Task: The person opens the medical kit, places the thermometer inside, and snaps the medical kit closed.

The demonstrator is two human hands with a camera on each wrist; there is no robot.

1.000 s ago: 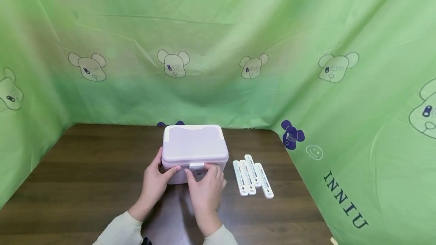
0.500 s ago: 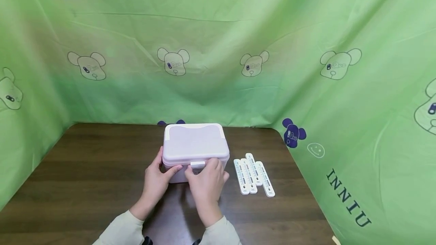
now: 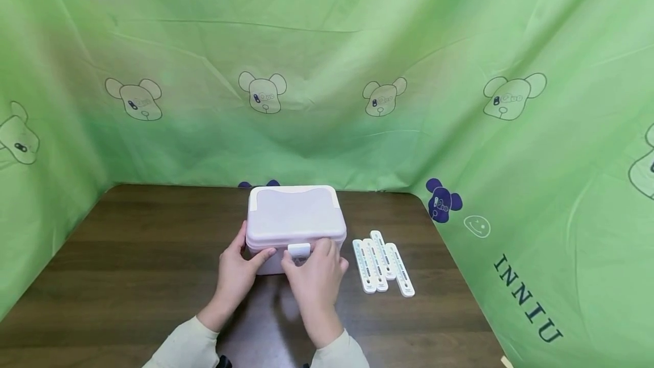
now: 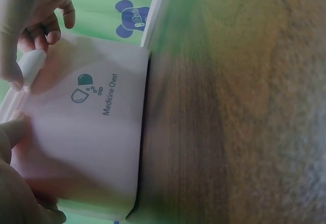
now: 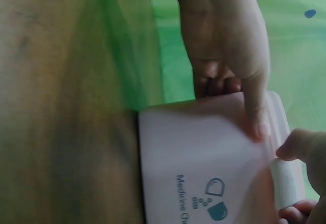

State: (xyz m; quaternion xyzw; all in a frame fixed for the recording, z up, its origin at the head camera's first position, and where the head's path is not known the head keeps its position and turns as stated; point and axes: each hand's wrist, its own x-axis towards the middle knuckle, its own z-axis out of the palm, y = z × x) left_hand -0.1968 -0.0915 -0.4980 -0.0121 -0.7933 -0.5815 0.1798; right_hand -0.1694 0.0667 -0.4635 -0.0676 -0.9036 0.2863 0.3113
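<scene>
Box, one, pale lilac and white, upright near the far edge of the counter, between the two hands. Lid down on the body, white-edged, with a lilac panel on top. Front bears "Medicine Chest" lettering and a capsule emblem, legible in the left wrist view. Latch, white, at the middle of the front edge, jutting out from the front. Left hand: spread to the width of the box's left front corner and gripping it, thumb on the front, fingers against the left side. Right hand: nearly closed, pinching the latch between the thumb at its left end and fingers at its right; the other fingers bent. Sleeves, pale, two, at the lower edge of the head view. Strips, four, white, narrow, printed with scale marks, lying flat on the counter to the right of the box and apart from it; two side by side, the third set farther back, the fourth outermost on the right. Counter, dark brown, wood-grained. Cloth, green, hung behind and at both sides, printed with bear heads, a smiling face and the letters INNIU.
</scene>
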